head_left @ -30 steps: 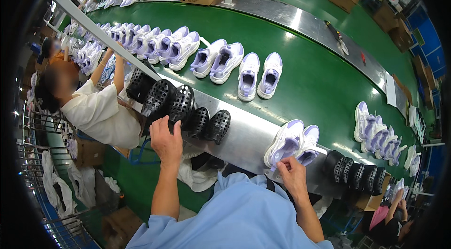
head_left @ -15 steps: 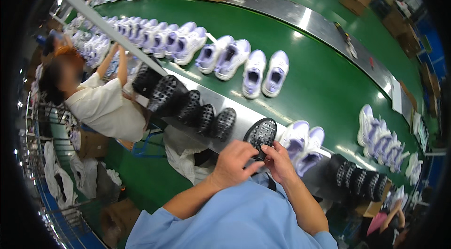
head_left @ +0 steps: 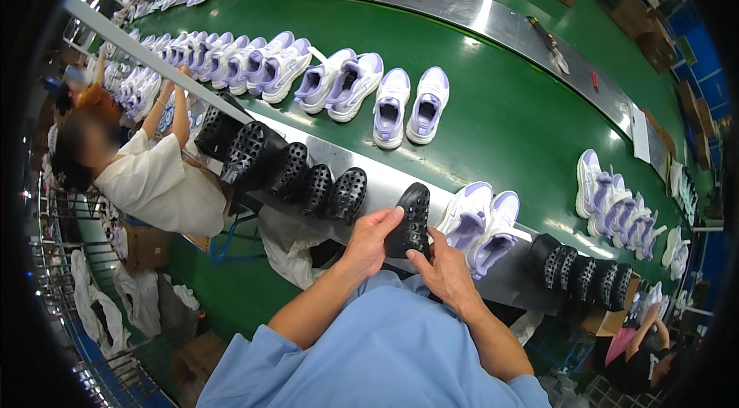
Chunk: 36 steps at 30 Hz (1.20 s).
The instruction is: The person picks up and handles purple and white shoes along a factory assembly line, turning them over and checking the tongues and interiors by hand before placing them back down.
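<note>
The left hand (head_left: 368,242) is partly curled round a black shoe form (head_left: 416,212) full of holes, thumb pressed along its left side, the other fingers mostly hidden behind it. The right hand (head_left: 450,273) closes on its lower right end between thumb and bent forefinger. Gripped from both sides, the form stands toe away from the body, probably because that keeps it steady and leaves its holed face in view. It sits in front of the chest, over the near side of the metal ledge (head_left: 382,177); whether it touches the metal I cannot tell.

Just right of it, a pair of white and lavender sneakers (head_left: 471,204) rests on the ledge, openings toward the body, likely for easy reach. To the left, more black forms (head_left: 348,194) stand close together along the ledge; another black row (head_left: 583,273) lies past the sneakers.

The sneakers and the left row bound the room sideways, while the near edge of the ledge runs close to the shirt. Beyond the ledge, the green table (head_left: 500,108) offers a broad open stretch between the nearest standing pair (head_left: 409,104) and the sneakers lined up at right (head_left: 614,208).
</note>
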Tool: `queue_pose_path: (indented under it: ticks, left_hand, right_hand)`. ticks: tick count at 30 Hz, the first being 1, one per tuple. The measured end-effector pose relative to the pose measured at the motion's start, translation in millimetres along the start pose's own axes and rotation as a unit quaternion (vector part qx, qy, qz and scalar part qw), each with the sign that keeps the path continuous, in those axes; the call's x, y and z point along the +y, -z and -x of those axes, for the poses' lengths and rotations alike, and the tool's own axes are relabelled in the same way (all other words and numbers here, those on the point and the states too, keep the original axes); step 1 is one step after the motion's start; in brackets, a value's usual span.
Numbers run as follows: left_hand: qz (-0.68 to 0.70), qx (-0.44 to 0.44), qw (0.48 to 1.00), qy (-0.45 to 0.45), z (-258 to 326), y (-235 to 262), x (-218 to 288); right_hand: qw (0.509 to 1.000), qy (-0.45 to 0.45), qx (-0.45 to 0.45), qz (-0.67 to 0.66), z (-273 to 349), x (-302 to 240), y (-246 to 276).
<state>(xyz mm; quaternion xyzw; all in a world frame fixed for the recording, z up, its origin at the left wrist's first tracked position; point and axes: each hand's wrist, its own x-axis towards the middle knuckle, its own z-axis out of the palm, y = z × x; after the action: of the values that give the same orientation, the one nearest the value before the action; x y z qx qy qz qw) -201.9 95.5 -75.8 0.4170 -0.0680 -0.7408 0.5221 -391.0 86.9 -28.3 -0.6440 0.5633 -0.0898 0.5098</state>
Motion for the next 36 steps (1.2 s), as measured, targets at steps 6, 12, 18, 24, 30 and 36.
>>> queue_pose_path:
  ticks: [6, 12, 18, 24, 30, 36]
  left_hand:
    - [0.135, -0.01, 0.99, 0.023, -19.0, 12.8, -39.0]
    - [-0.269, 0.188, 0.945, -0.009, -90.3, 73.4, -90.5]
    - [-0.67, 0.208, 0.642, -0.309, -51.9, 39.4, -80.6]
    - [-0.772, 0.116, 0.526, -0.337, -17.0, 52.0, -82.7]
    - [-0.745, 0.091, 0.529, -0.396, -8.5, 64.2, -70.6]
    - [-0.79, 0.134, 0.474, -0.366, -11.6, 76.1, -76.7]
  right_hand:
    - [0.988, 0.056, 0.099, 0.1, 7.2, 10.1, 7.6]
    - [0.99, -0.027, 0.109, -0.09, 14.7, 31.2, 37.9]
    - [0.985, -0.042, 0.093, -0.137, 22.8, 57.1, 52.7]
    - [0.982, -0.083, 0.057, -0.158, 30.7, 65.2, 53.5]
    - [0.985, -0.071, 0.038, -0.153, 23.8, 55.8, 55.8]
    - [0.986, -0.062, 0.006, -0.157, 18.4, 52.7, 55.8]
